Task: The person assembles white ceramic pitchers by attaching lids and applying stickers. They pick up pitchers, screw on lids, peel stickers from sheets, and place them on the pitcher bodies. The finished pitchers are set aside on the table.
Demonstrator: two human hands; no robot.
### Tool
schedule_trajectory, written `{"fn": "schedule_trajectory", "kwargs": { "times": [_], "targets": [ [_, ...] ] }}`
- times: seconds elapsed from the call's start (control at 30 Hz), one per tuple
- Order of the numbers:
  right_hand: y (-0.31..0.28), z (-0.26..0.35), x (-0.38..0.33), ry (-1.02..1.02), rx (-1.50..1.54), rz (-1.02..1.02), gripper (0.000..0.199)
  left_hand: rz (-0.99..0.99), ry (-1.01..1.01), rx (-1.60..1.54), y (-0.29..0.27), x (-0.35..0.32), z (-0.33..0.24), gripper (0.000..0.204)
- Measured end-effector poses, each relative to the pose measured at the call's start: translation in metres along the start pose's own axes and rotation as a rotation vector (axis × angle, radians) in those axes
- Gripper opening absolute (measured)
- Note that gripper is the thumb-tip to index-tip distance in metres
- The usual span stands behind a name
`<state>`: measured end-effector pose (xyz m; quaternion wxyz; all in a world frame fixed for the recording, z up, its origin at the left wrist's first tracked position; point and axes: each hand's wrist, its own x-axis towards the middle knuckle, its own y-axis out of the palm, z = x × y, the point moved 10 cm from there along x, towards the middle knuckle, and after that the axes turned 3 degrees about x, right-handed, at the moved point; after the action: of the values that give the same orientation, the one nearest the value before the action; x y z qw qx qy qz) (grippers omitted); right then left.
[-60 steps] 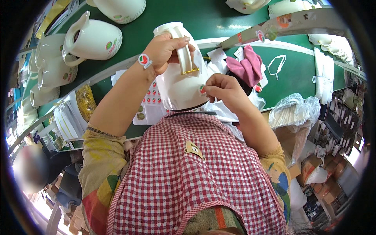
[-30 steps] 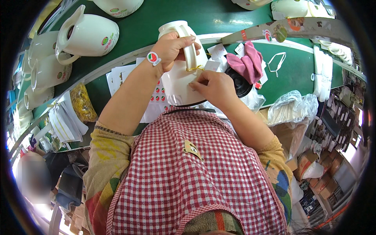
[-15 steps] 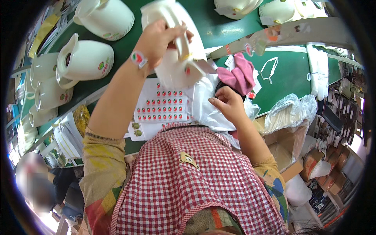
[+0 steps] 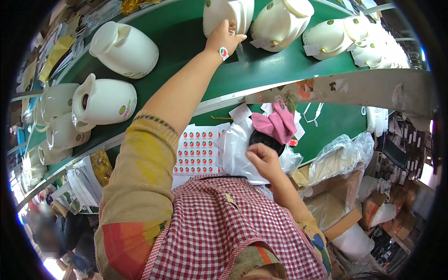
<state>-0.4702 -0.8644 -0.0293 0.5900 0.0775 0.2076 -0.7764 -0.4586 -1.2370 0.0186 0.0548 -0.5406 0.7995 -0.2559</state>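
At the far side of the green belt, my left hand (image 4: 227,39) is closed round the handle of a cream-white jug (image 4: 217,16), which stands on the belt and is partly cut off by the frame's top. A round red and green sticker (image 4: 223,53) is on my left wrist. My right hand (image 4: 264,161) hovers above a clear plastic bag (image 4: 236,148), next to a black round piece (image 4: 266,138) with a pink cloth (image 4: 278,122) over it. Its fingers curl inward, and nothing shows in them. A sheet of round red and green stickers (image 4: 196,148) lies in front of me.
Several cream jugs stand on the green belt (image 4: 177,60), including a lidded one (image 4: 125,50) and an open one (image 4: 106,100) at left. A grey rail (image 4: 345,88) crosses at right. Below it lie a cardboard box (image 4: 343,224) and crumpled plastic wrap (image 4: 343,156).
My left hand has carried the jug from above the sticker sheet away to the far belt, where it now stands upright. My right hand stays near the plastic bag. The view has shifted.
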Motion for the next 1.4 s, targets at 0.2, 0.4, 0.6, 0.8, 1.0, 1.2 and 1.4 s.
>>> {"fn": "schedule_trajectory", "kwargs": {
  "times": [0.2,0.4,0.6,0.8,1.0,1.2,1.4],
  "targets": [
    [0.019,0.146,0.043,-0.542,-0.191,-0.066,0.021,0.202,-0.068,0.207,-0.050,-0.096,-0.017,0.034],
    [0.065,0.211,0.053,-0.718,-0.212,-0.038,0.024,0.271,-0.057,0.275,-0.081,-0.140,-0.032,0.030],
    [0.090,0.220,0.047,-0.815,-0.244,-0.059,0.019,0.193,-0.018,0.319,-0.104,-0.148,-0.030,0.029],
    [0.103,0.216,0.055,-0.727,-0.198,0.007,0.014,0.167,-0.017,0.340,-0.108,-0.147,-0.023,0.027],
    [0.104,0.217,0.062,-0.732,-0.163,-0.003,0.011,0.159,-0.032,0.353,-0.108,-0.141,-0.012,0.027],
    [0.107,0.214,0.069,-0.759,-0.143,-0.010,0.010,0.188,-0.058,0.319,-0.109,-0.139,-0.005,0.029],
    [0.102,0.244,0.049,-1.017,-0.201,-0.093,0.012,0.011,0.112,0.303,-0.165,-0.113,-0.024,0.024]
  ]
}}
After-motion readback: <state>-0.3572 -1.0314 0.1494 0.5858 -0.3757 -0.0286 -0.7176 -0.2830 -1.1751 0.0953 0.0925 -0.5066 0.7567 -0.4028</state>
